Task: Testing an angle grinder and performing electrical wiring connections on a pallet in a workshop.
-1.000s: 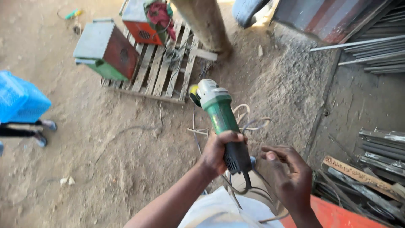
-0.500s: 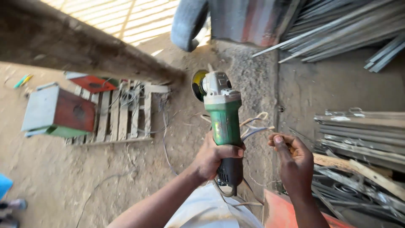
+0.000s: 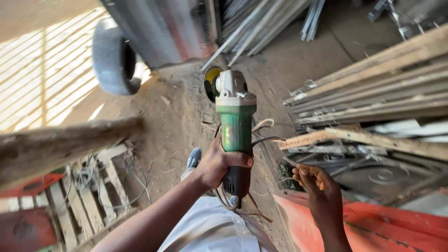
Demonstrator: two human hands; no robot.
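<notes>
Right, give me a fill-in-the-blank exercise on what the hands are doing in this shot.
1. The left hand grips an angle grinder whose body is coloured ____.
2. The right hand is open and holds ____.
3. Leaning on the metal sheet at upper left is a ____.
4. At lower left, on the dirt, lies a wooden ____.

Missing words: green; nothing; tyre; pallet

Grinder disc (image 3: 212,84) mostly hidden behind its head, wooden beam (image 3: 60,144) blurred, pallet (image 3: 88,205) edge-cropped
</notes>
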